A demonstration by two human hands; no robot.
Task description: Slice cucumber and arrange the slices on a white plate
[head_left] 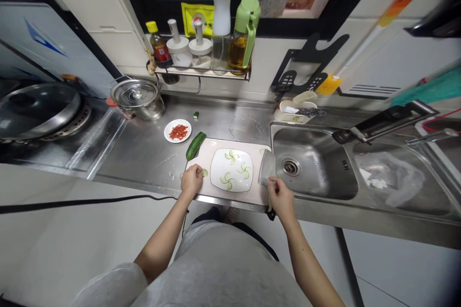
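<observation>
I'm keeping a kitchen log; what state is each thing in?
Pot: lid on.
Small plate: holding red pieces.
Large plate: holding green slices in pinwheels.
Cucumber: lying at the cutting board corner.
Knife: blade across the board's right edge.
Faucet: no visible flow.
Left basin: no visible standing water.
Oil bottle: upright, partly filled.
Sauce bottle: yellow cap on.

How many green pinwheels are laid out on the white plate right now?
3. One far pinwheel sits near the far edge of the plate, one right-hand pinwheel by its right side, and one near pinwheel toward the near edge. Nothing covers the plate.
</observation>
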